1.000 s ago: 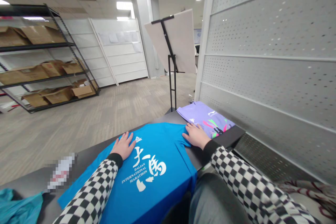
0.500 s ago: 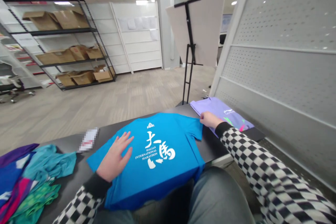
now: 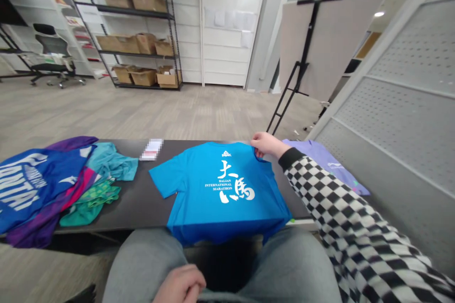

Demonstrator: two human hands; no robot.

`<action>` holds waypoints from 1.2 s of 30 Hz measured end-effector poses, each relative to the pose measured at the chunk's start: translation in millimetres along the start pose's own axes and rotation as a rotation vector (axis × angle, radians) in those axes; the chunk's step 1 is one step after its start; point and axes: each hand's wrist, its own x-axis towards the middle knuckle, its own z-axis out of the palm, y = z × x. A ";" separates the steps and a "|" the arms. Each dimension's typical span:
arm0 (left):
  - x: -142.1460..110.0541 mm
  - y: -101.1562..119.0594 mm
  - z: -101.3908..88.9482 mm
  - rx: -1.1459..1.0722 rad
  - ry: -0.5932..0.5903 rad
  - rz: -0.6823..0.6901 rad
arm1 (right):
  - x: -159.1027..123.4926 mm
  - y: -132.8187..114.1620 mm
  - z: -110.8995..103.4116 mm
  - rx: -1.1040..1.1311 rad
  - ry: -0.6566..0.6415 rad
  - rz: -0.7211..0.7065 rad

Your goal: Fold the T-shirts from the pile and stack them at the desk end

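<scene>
A blue T-shirt [image 3: 202, 170] with white lettering lies spread on the dark table, its lower edge hanging over the front toward my knees. My right hand [image 3: 265, 144] is closed on the shirt's right sleeve, near the shoulder, and that sleeve is turned inward. The left sleeve lies stretched out flat. Low in the view, my left hand [image 3: 183, 284] rests over my lap with curled fingers, away from the shirt; nothing shows in it. Just beyond my right wrist lies a folded lavender shirt [image 3: 320, 154], partly covered by my forearm.
A heap of sports shirts [image 3: 39, 184] covers the table's left end. A pixelated white card-like item [image 3: 152, 149] lies near the far edge of the table [image 3: 142, 203]. A perforated grey panel [image 3: 398, 137] stands at right, an easel board [image 3: 320, 42] behind, and shelving with boxes [image 3: 144, 75] farther back.
My left hand has left the shirt and dropped to my lap. My right hand has brought the right sleeve inward toward the collar. The view has swung left.
</scene>
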 end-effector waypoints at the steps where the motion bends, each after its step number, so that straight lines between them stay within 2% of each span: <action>1: 5.6 1.9 0.4 0.012 -0.007 -0.064 | 2.7 -15.2 13.7 0.031 -0.014 -0.014; 4: 10.9 2.7 -3.5 0.007 -0.033 -0.181 | 6.6 -50.1 56.8 0.100 -0.076 -0.081; 8: 4.6 3.5 -6.5 -0.022 -0.095 -0.233 | 2.1 -72.6 113.9 0.139 -0.116 -0.097; 12: 3.5 8.3 -8.4 -0.015 -0.121 -0.277 | -6.4 -77.6 157.4 0.146 -0.115 -0.094; 16: 5.1 11.5 -10.6 -0.015 -0.138 -0.297 | -9.1 -68.4 175.2 0.155 -0.101 -0.116; 19: 5.7 11.8 -11.0 -0.018 -0.141 -0.309 | -4.3 -51.1 168.3 0.168 -0.075 -0.135; 22: 6.7 10.3 -9.4 -0.020 -0.152 -0.312 | 7.5 -26.2 144.4 0.157 -0.023 -0.165; 26: 9.6 9.7 -6.8 -0.022 -0.165 -0.310 | 25.5 13.4 101.3 0.046 0.166 -0.224; 29: 18.1 17.5 -11.0 -0.041 -0.138 -0.295 | 29.4 44.0 77.5 -0.039 0.302 -0.240; 32: 37.9 34.8 -20.0 -0.070 -0.097 -0.241 | 23.9 71.1 67.9 -0.120 0.356 -0.267; 34: 56.6 49.6 -22.4 -0.114 -0.060 -0.215 | 18.8 84.5 67.6 -0.153 0.340 -0.300; 36: 77.0 64.6 -16.7 -0.223 -0.051 -0.254 | 15.2 92.7 70.0 -0.207 0.298 -0.383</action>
